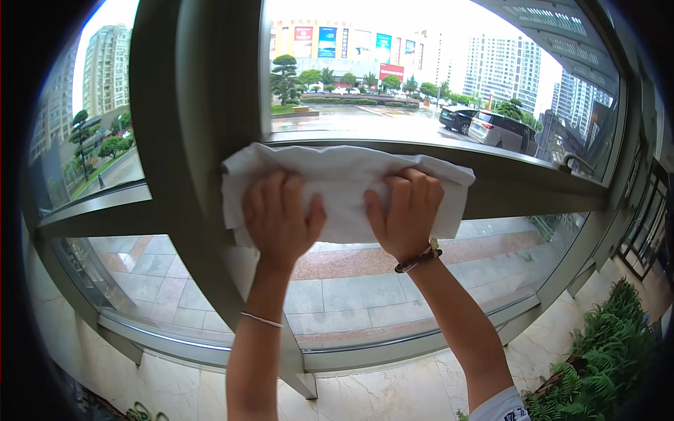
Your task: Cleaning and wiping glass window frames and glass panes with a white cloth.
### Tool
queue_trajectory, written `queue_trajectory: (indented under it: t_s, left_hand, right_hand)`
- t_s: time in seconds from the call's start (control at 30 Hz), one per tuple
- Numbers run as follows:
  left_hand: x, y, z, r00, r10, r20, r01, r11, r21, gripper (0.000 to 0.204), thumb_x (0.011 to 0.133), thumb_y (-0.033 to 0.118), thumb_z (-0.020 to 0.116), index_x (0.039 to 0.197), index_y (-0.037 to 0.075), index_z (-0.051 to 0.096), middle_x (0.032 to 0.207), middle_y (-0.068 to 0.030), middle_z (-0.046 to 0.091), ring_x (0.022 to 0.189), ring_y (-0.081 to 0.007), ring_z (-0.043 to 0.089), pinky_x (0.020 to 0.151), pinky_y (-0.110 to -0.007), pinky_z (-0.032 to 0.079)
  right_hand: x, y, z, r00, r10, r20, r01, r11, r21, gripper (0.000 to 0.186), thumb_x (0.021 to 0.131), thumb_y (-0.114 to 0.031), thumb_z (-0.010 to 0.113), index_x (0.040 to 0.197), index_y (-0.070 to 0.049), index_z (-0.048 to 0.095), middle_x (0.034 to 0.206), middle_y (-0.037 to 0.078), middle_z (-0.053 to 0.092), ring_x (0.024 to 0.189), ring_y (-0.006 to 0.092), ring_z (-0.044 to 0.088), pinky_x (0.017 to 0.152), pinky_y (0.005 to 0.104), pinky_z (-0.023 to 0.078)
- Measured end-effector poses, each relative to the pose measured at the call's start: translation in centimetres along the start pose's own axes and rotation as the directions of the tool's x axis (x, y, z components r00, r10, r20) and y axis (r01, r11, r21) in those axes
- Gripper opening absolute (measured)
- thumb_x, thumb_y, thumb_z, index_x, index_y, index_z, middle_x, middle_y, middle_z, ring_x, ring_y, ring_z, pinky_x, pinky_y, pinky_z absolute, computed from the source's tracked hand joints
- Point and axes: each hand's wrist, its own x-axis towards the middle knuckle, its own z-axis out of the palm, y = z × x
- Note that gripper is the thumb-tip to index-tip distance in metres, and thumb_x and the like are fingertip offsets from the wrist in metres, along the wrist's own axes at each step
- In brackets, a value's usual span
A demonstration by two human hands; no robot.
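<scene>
A white cloth (344, 165) is draped along the grey metal crossbar (533, 188) of a large window, reaching left as far as the upright post. My left hand (279, 214) presses on its left half, fingers bent over the fabric and thumb pointing toward the middle. On the right half my right hand (407, 214) grips the cloth in the same way, its thumb turned inward. Both hands are closed on the cloth, a short gap apart. The crossbar behind the cloth is hidden.
A thick grey post (210, 91) rises left of the cloth. A window handle (577, 163) juts out at the right. Green ferns (597, 358) grow at lower right, beside the pale marble floor (351, 393). Through the glass show parked cars (495, 130) and paving.
</scene>
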Motion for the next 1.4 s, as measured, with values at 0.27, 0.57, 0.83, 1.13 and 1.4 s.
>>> queue_trajectory:
  t_s: [0.27,0.57,0.83,1.13,1.4]
  left_hand:
    - [0.4,-0.2,-0.4,1.0,-0.008,0.018,0.009,0.995,-0.102,0.034,0.08,0.029,0.059,0.105,0.006,0.055,0.105,-0.014,0.051,0.099,-0.0342,0.048,0.088,-0.046,0.037]
    - [-0.7,0.4,-0.7,0.996,0.017,0.089,-0.008,0.994,-0.104,0.038,0.086,0.033,0.048,0.111,0.004,0.053,0.11,-0.0173,0.049,0.103,-0.0374,0.045,0.091,-0.051,0.034]
    - [0.3,5.8,2.3,0.999,0.019,0.044,-0.019,1.0,0.01,0.033,0.089,0.026,0.042,0.109,0.001,0.05,0.111,-0.0168,0.049,0.102,-0.0356,0.044,0.092,-0.05,0.031]
    - [1.4,16.3,7.2,0.999,0.023,-0.028,-0.024,0.999,-0.036,0.037,0.091,0.032,0.04,0.107,0.001,0.051,0.106,-0.0147,0.052,0.099,-0.0334,0.047,0.088,-0.048,0.033]
    - [3.6,26.9,10.3,0.998,0.057,-0.033,-0.059,0.997,-0.043,0.034,0.091,0.032,0.044,0.108,0.004,0.051,0.107,-0.013,0.053,0.098,-0.0333,0.048,0.087,-0.048,0.033]
  right_hand:
    - [1.6,-3.7,2.3,0.991,0.114,-0.065,-0.118,0.992,-0.053,0.028,0.074,-0.031,0.064,0.088,-0.009,0.055,0.097,0.011,0.054,0.095,0.0298,0.048,0.085,0.0488,0.033]
    - [1.2,-2.4,1.4,0.998,0.065,-0.012,-0.064,0.996,0.065,0.033,0.074,-0.038,0.064,0.092,-0.011,0.058,0.096,0.007,0.056,0.091,0.0256,0.051,0.082,0.0456,0.036]
    - [0.4,2.3,0.0,0.991,0.0,-0.137,0.017,0.992,0.124,0.03,0.074,-0.032,0.066,0.093,-0.01,0.059,0.095,0.006,0.057,0.086,0.0209,0.052,0.078,0.0381,0.041]
    - [-2.5,12.7,-3.7,0.982,-0.036,-0.187,0.053,0.995,0.089,0.029,0.073,-0.034,0.067,0.088,-0.011,0.056,0.089,0.006,0.055,0.084,0.0214,0.053,0.075,0.0373,0.042]
    - [-4.4,22.6,-8.7,0.993,0.022,-0.118,-0.012,0.997,0.079,0.035,0.071,-0.036,0.068,0.089,-0.009,0.055,0.092,0.009,0.053,0.088,0.0279,0.052,0.078,0.0432,0.04]
